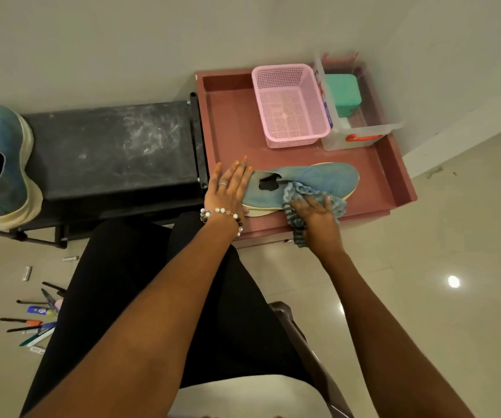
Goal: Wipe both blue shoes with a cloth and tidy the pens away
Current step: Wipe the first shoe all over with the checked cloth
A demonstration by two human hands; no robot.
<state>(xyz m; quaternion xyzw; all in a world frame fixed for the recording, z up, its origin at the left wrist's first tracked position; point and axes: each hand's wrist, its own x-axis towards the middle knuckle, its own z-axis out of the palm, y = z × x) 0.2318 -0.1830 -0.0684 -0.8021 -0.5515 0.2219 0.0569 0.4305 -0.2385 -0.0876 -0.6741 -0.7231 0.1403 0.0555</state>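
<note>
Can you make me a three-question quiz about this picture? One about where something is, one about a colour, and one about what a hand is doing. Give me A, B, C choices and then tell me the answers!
1. Where are the pens?
A. In the pink basket
B. Scattered on the floor
C. On the black bench

2. What colour is the basket on the tray?
A. Pink
B. Yellow
C. Black

3. What is the right hand doing?
A. Hanging with nothing in it
B. Lifting a pen
C. Pressing a cloth on a blue shoe

Answers:
1. B, the pens lie loose on the floor at the lower left.
2. A, the mesh basket is pink and looks empty.
3. C, the right hand holds the striped cloth against the blue shoe on the tray, while the left hand rests flat on its heel end.
</note>
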